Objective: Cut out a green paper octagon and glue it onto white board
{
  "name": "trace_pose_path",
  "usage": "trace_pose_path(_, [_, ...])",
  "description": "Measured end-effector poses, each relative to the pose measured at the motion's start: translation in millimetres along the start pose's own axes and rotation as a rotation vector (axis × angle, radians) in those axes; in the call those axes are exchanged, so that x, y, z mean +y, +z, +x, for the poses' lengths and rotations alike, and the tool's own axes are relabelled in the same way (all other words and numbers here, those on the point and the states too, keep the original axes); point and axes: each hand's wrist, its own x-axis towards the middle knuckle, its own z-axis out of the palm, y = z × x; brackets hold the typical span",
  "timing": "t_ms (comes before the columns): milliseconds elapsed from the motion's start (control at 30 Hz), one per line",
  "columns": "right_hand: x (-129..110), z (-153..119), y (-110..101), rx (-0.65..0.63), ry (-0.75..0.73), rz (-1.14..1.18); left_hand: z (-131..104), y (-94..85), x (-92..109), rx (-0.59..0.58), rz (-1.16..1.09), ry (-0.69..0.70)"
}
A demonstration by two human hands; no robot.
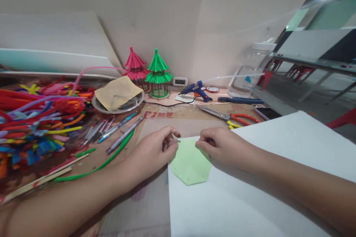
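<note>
A light green many-sided piece of paper [190, 164] with small dark dots near its corners lies on a large white sheet [250, 189]. At its upper left edge is my left hand [160, 146], fingers curled, with a gap between thumb and index fingertip. My right hand [222, 144] is closed in a pinch at the upper right edge of the green piece. What lies right under the right fingertips is hidden.
Behind stand a red pagoda model [136, 66], a green pagoda model [157, 74], a glue gun [197, 89] and a bottle [246, 72]. Scissors [222, 114] lie past my right hand. To the left are pipe cleaners [39, 118], pens [119, 129] and a plate [102, 109].
</note>
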Motion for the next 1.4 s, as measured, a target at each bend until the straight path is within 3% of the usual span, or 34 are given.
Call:
trace_pose_path(733, [2, 0, 5, 0.045, -0.03, -0.069, 0, 3.8, -5, 0.023, 0.051, 0.069])
trace_pose_path(933, [3, -4, 6, 0.128, -0.046, -0.068, -1, 1.6, -3, 0.012, 0.067, 0.091])
trace_pose_path(1000, [4, -8, 5, 0.149, -0.124, -0.067, -1, 1.3, -2, 0.011, 0.06, 0.087])
trace_pose_path(1200, [9, -18, 3, 0.105, -0.638, -0.193, -1, 1.0, -3, 0.006, 0.088, 0.095])
trace_pose_path(1267, [9, -20, 3, 0.071, -0.675, -0.211, -3, -0.3, -2, 0.022, 0.133, 0.15])
trace_pose_path(1400, [10, -22, 2, 0.066, -0.69, -0.251, -11, -3.3, 2, -0.004, 0.307, 0.42])
